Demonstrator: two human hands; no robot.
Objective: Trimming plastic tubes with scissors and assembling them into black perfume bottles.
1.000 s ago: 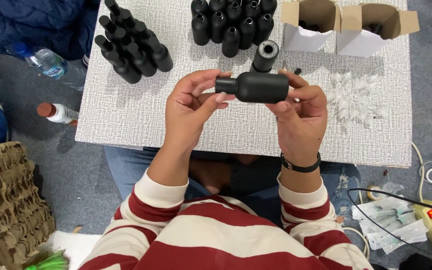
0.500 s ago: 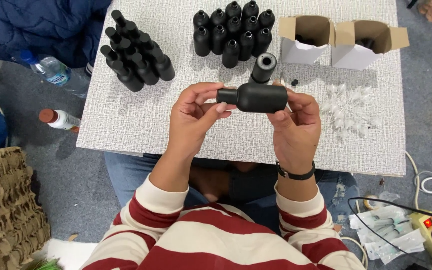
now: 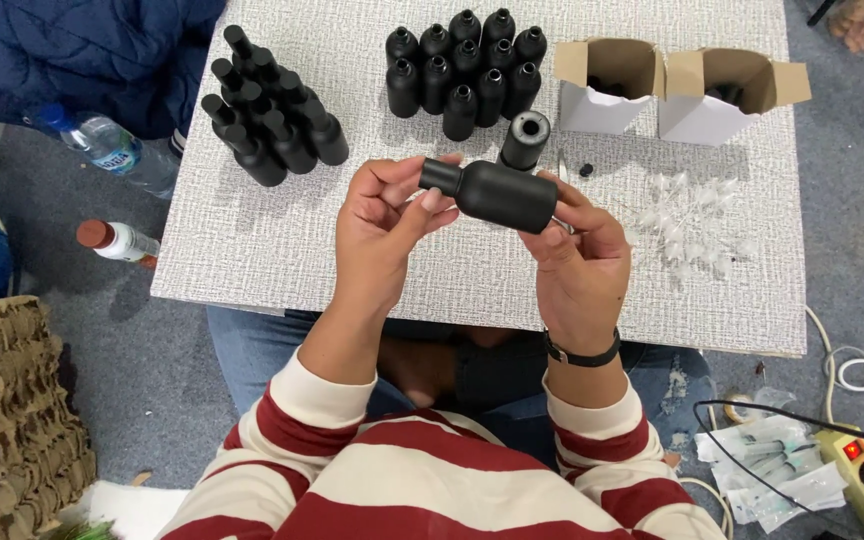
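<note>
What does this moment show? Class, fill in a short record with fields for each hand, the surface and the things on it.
Left hand: fingertips at the neck of the matte black bottle
Right hand: grips the bottle's body, held sideways above the table
Surface: textured white table
Far edge: two groups of black bottles, two open white cartons
Right: small clear plastic pieces

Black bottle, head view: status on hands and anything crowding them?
Right hand grips matte black bottle sideways above table. Left hand fingers on its cap end. Loose black bottle stands just behind; nothing blocking.
</note>
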